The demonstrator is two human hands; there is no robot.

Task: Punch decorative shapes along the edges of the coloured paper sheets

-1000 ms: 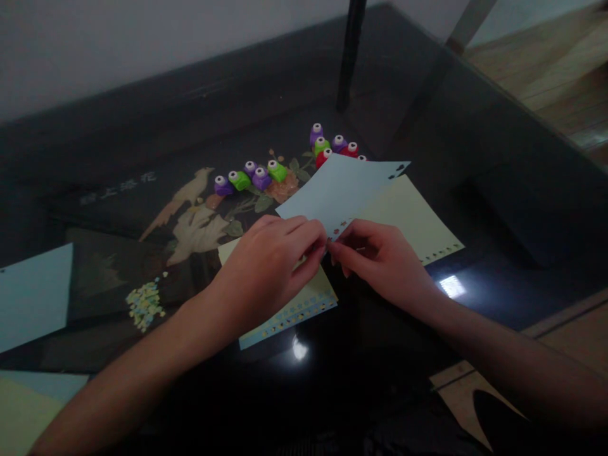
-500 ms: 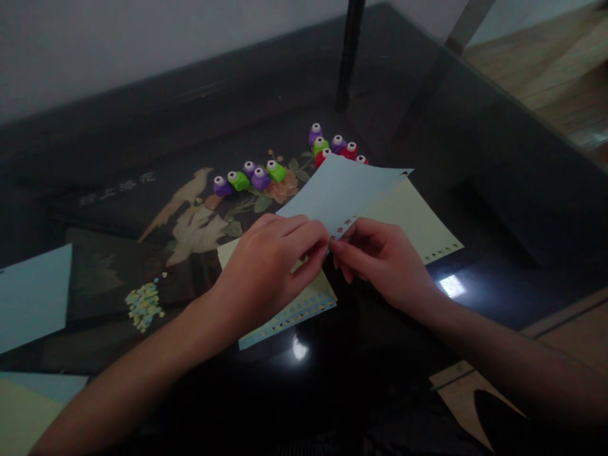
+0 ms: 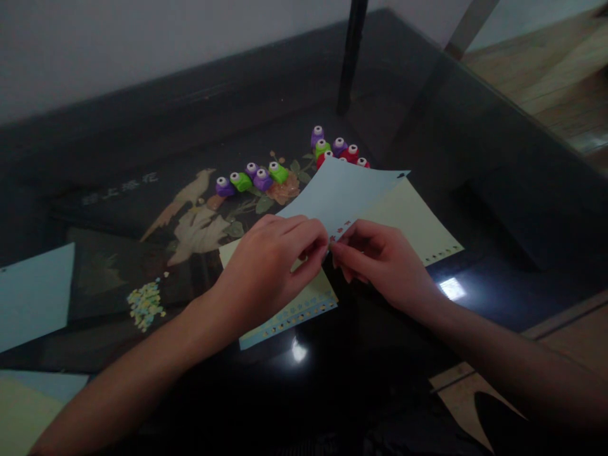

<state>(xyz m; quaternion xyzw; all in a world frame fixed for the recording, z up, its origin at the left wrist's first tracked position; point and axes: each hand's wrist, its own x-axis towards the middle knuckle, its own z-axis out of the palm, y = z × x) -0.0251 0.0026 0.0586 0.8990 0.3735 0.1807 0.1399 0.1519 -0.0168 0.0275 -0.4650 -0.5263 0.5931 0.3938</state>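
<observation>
A light blue sheet of paper (image 3: 339, 193) is raised at a slant over the table, with a row of small punched shapes along its near edge. My left hand (image 3: 270, 263) is closed at that edge, thumb and forefinger pinching the paper. My right hand (image 3: 384, 256) pinches the same edge close beside it, the fingertips almost meeting. What lies between the fingertips is partly hidden. Behind the blue sheet shows a pale yellow sheet (image 3: 415, 218) with punched holes along its edge. Under my left wrist, more yellow and blue sheets with punched borders (image 3: 304, 311) stick out.
Several purple and green craft punches (image 3: 261, 180) stand on the dark glass table (image 3: 228, 120), with more punches (image 3: 322, 149) behind the paper. A pile of tiny paper cutouts (image 3: 145, 305) lies left of my forearm. Other sheets include a blue one (image 3: 35, 294) at the left edge.
Both hands stay pinched at the blue sheet's edge, with only a tiny shift of the fingers and paper. The whole view has moved very slightly.
</observation>
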